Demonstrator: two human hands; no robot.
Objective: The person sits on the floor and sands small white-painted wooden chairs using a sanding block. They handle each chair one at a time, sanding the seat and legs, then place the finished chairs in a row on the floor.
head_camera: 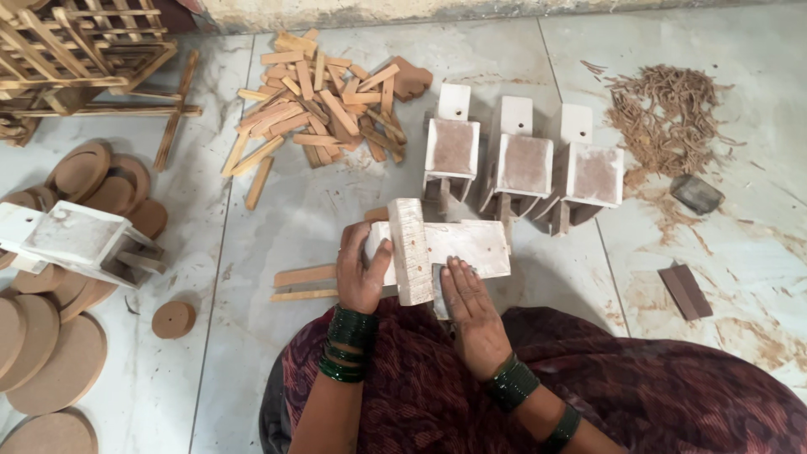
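White-painted wooden piece [437, 248] lies crosswise before the person, left hand [360, 271] clasping its left end, right hand [469, 303] seemingly flat, fingers extended, against its near edge.

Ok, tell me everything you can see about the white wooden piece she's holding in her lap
The white wooden piece looks like painted wood, chalky and scuffed. It has a flat rectangular body lying crosswise and a thicker rough block running across its front, forming a cross shape. It sits just above the floor in front of the person's knees. The left hand grips its left end; the right hand rests flat against its lower edge.
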